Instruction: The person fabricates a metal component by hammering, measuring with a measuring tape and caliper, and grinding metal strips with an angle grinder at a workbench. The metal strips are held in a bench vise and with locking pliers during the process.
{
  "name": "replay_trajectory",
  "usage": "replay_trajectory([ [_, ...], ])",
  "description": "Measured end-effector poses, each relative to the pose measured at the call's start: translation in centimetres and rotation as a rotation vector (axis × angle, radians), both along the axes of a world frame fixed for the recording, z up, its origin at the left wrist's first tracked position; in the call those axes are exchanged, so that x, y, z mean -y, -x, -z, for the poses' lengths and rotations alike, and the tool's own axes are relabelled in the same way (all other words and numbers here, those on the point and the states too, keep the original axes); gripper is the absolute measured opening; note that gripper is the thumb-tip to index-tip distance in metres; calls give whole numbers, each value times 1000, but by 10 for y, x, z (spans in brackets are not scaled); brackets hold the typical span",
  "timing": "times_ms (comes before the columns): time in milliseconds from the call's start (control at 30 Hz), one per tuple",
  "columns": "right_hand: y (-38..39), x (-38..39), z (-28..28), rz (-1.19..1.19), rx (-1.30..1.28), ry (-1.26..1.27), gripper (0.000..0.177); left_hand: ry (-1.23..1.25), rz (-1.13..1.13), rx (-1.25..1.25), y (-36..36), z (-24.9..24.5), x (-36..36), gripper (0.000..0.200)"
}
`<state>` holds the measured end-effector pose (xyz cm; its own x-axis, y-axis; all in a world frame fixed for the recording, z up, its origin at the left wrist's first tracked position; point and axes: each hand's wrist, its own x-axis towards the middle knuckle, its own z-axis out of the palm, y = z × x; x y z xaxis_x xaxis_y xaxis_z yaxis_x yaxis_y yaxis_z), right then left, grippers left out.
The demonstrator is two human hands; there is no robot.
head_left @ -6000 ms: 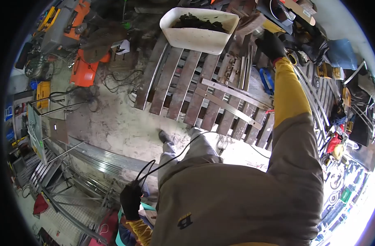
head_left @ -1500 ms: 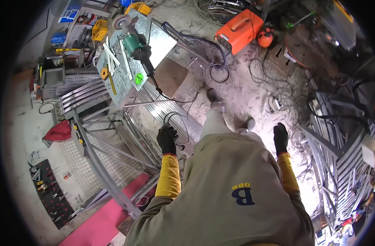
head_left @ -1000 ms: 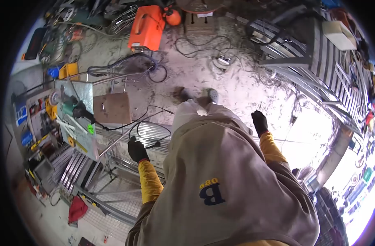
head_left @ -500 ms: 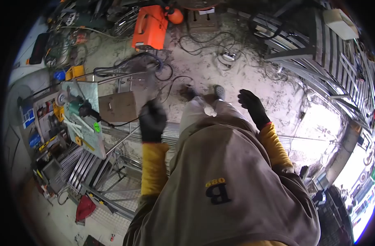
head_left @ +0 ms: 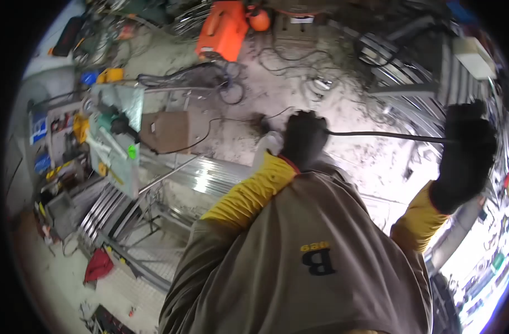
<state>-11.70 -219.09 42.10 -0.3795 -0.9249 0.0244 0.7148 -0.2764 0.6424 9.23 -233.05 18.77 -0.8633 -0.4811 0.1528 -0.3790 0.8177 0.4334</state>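
Note:
A black power cord [head_left: 385, 134] is stretched almost level between my two hands, in front of my body. My left hand [head_left: 304, 140], in a black glove, is closed around it near the middle of the view. Out to the right, my right hand [head_left: 466, 153] is closed on the cord's other stretch; its glove is slightly blurred. More thin cord [head_left: 201, 139] runs from the left hand's area to a green power tool, which looks like an angle grinder [head_left: 109, 122], lying on a metal-topped bench [head_left: 131, 100]. The cord's ends are hidden.
An orange machine case [head_left: 224, 30] stands on the floor ahead, with loose cables [head_left: 232, 92] near it. Metal racks and bars [head_left: 407, 89] line the right. Steel tubes [head_left: 204, 172] and a metal frame [head_left: 137, 261] lie at the left, beside a red cloth [head_left: 99, 266].
Both hands were apart with no cord visible between them. My left hand has moved right across my body, my right hand out to the right, and the cord is now held taut between them.

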Motion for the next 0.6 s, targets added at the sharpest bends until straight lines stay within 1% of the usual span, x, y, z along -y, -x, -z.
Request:
replay_trajectory([
  [33, 18, -15, -36, -89, 569, 282, 16, 15, -46, 61, -3, 4, 2, 15],
  [67, 24, -27, -58, 96, 443, 435, 18, -14, -50, 109, -11, 15, 11, 17],
  [100, 29, -37, -75, 269, 308, 589, 26, 27, -83, 176, -18, 39, 20, 19],
  [133, 55, -79, -73, 138, 250, 657, 34, 58, -130, 249, -30, 60, 31, 21],
  [167, 83, -122, -71, -1, 198, 726, 43, 66, -166, 171, -45, 76, 42, 22],
  [200, 109, -164, -70, -143, 155, 790, 54, 44, -225, 216, -56, 84, 52, 24],
  [233, 115, -200, -77, -61, 219, 571, 25, 56, -305, 250, -70, 88, 59, 26],
  [267, 109, -200, -64, 3, 273, 561, 16, -30, -362, 190, -84, 94, 69, 28],
  [300, 104, -199, -51, 68, 330, 553, 12, -66, -452, 188, -101, 108, 78, 30],
  [333, 98, -198, -38, 133, 387, 548, 14, -144, -483, 273, -113, 108, 88, 31],
  [367, 95, -199, -14, 215, 368, 500, 13, -140, -516, 273, -124, 106, 96, 30],
  [400, 92, -198, 21, 313, 272, 332, 13, -135, -549, 274, -134, 103, 104, 29],
  [433, 90, -198, 63, 474, -241, -214, 14, -37, -432, 196, -164, 132, 125, 27],
  [467, 86, -200, 109, 534, -789, -867, 16, 70, -317, 123, -194, 161, 146, 27],
  [500, 79, -199, 147, 505, -977, -1211, 19, 86, -289, 69, -203, 150, 153, 27],
  [533, 69, -197, 184, 425, -1022, -1375, 22, -107, -458, -82, -214, 155, 161, 27],
  [567, 60, -198, 224, 319, -1009, -1397, 25, -24, -449, -12, -234, 167, 178, 28],
  [600, 55, -204, 277, 178, -979, -1285, 29, -38, -703, 292, -234, 154, 181, 33],
])
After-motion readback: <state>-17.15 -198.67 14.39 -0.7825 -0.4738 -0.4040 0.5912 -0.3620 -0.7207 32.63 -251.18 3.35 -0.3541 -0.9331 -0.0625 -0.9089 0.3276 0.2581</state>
